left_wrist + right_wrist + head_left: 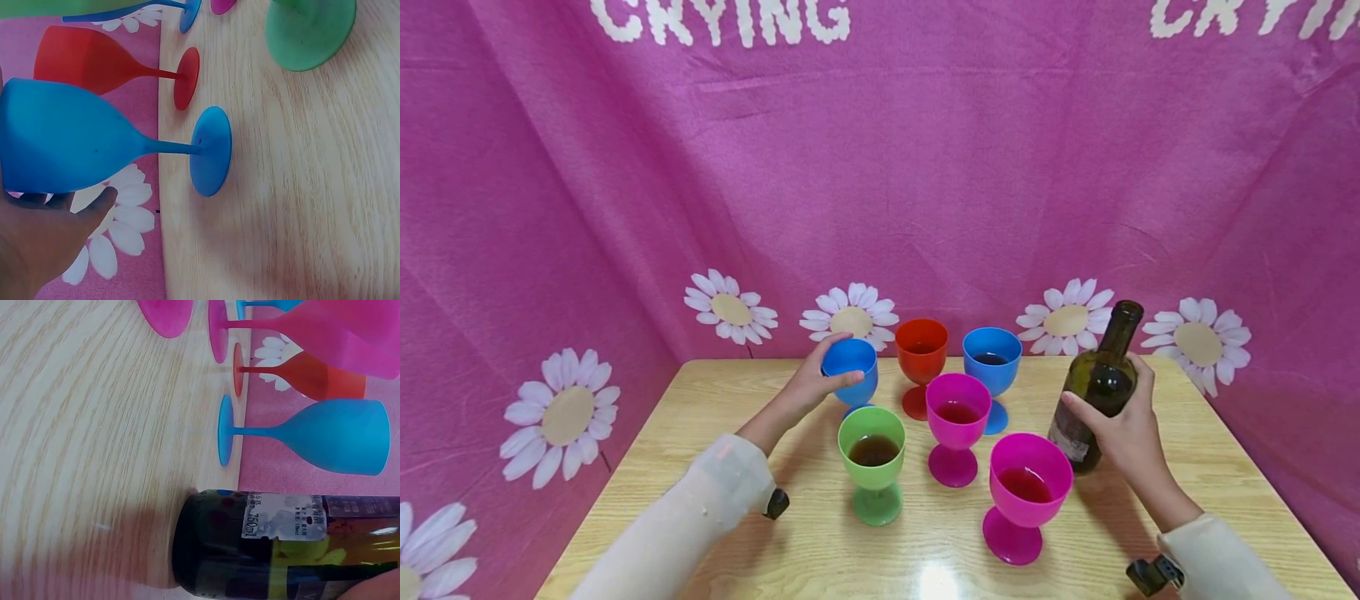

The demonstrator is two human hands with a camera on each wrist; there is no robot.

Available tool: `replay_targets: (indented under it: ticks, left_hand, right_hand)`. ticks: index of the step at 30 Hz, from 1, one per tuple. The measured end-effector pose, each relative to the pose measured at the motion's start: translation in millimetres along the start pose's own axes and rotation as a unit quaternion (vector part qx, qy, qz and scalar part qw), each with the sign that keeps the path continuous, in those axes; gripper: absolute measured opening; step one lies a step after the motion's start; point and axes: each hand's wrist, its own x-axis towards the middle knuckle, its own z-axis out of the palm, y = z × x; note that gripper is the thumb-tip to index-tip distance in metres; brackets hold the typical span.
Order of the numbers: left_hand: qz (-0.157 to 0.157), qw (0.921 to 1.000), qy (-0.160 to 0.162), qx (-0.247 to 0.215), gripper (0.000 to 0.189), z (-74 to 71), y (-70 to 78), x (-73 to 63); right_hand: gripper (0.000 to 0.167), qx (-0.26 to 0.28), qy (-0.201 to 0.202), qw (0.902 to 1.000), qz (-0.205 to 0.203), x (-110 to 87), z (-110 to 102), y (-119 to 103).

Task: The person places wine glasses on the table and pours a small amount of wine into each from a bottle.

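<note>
At the back left of the table, my left hand (812, 379) holds a blue goblet (69, 137) around its bowl. Its foot is at the tabletop, and no drink shows inside from above. On the right, my right hand (1123, 425) grips a dark green wine bottle (1101, 383) around its body, neck up; the label (284, 515) shows in the right wrist view. Whether the bottle's base touches the table is unclear. Between the hands stand a green goblet (872, 450), a red goblet (922, 350), another blue goblet (992, 375) and two pink goblets (953, 467), all holding dark drink.
The light wooden table (805, 550) backs onto a pink cloth (880, 183) printed with daisies and white letters. The cloth also hangs along both sides. A front pink goblet (1015, 533) stands near the bottle, left of the right forearm.
</note>
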Motion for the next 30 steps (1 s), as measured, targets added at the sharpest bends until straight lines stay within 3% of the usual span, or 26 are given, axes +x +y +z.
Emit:
replay_targets:
  ticks: [5,18,24,30]
  left_hand:
    - [-0.011,0.9999,0.002,-0.005,0.075,1.3,-2.3,0.3]
    - [0.008,0.9999,0.005,-0.005,0.074,4.3,-5.1,-0.7]
    - [0.005,1.0000,0.006,0.005,0.075,3.5,-5.2,-0.1]
    - [0.008,0.9999,0.006,0.007,0.074,2.0,-6.5,0.1]
  right_hand:
    - [0.100,0.002,-0.002,1.0000,-0.003,-0.3,0.1,-0.4]
    - [0.097,-0.010,-0.024,0.9992,-0.032,4.9,-1.1,-7.8]
    - [0.097,-0.032,-0.043,0.9956,-0.076,13.5,-5.7,-32.6]
    - [0.096,-0.094,-0.072,0.9817,-0.149,23.7,-6.0,-67.8]
